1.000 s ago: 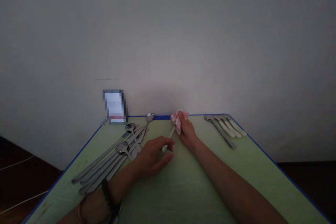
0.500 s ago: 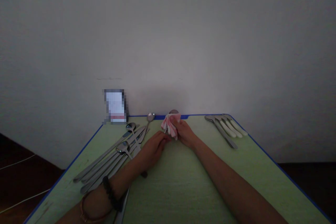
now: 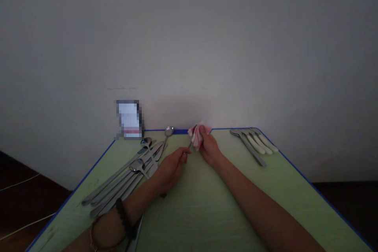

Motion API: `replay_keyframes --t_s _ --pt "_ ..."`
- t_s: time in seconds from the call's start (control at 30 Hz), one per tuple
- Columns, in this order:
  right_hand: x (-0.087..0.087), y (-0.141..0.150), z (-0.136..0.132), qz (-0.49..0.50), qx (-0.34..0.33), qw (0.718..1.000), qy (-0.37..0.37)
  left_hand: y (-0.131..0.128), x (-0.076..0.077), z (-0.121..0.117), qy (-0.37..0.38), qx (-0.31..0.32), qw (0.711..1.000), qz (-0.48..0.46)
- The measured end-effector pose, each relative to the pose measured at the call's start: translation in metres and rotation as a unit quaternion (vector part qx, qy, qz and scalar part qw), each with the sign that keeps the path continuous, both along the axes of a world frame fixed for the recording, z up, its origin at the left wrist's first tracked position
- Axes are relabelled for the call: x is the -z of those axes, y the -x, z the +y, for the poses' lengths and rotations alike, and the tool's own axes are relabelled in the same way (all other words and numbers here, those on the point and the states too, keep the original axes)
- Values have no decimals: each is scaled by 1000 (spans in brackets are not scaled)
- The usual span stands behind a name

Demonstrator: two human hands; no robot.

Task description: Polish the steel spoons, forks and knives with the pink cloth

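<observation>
My left hand (image 3: 174,165) is closed on the thin metal handle of a spoon (image 3: 189,147), near the middle of the table. A crumpled pink-and-white cloth (image 3: 196,137) is pinched in my right hand (image 3: 209,146), wrapped round the spoon's far end, so the bowl is hidden. Left of my left hand lies a loose pile of metal cutlery: a spoon (image 3: 169,130) at the back, another spoon (image 3: 137,165) nearer, and several long-handled knives (image 3: 118,179). My left forearm passes over part of this pile.
On the right of the green table (image 3: 206,212) lie a metal spoon (image 3: 251,150) and several pieces of cutlery with cream handles (image 3: 260,143), side by side. A blurred-out phone-like screen (image 3: 129,120) stands at the back left. A grey wall (image 3: 189,47) rises behind the table.
The cloth and my right hand have shifted slightly up and to the right along the spoon. Its bowl, seen above the cloth before, is now covered. More handle shows between my hands.
</observation>
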State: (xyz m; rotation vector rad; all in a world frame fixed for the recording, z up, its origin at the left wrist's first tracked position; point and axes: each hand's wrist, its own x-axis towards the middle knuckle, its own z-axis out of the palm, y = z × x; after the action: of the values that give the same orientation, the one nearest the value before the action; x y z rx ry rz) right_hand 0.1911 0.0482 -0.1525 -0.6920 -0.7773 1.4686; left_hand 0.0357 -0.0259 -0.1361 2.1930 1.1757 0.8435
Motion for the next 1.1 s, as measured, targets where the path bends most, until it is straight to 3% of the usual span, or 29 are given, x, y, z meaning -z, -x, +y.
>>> replay_keyframes --t_s 0.2,0.5,0.83,1.1 --pt "-1 -1 1 15 -3 1000 -3 -1 1 0 11 -26 1000 -10" --pt "-4 -3 -10 -43 -104 994 2 0 1 4 0 -67 997 -38" --pt "-3 1 1 37 -11 999 7 -2 -6 -1 6 -35 999 12" --pt "-7 1 -8 -15 -53 998 25 0 -4 0 -7 -58 998 -39"
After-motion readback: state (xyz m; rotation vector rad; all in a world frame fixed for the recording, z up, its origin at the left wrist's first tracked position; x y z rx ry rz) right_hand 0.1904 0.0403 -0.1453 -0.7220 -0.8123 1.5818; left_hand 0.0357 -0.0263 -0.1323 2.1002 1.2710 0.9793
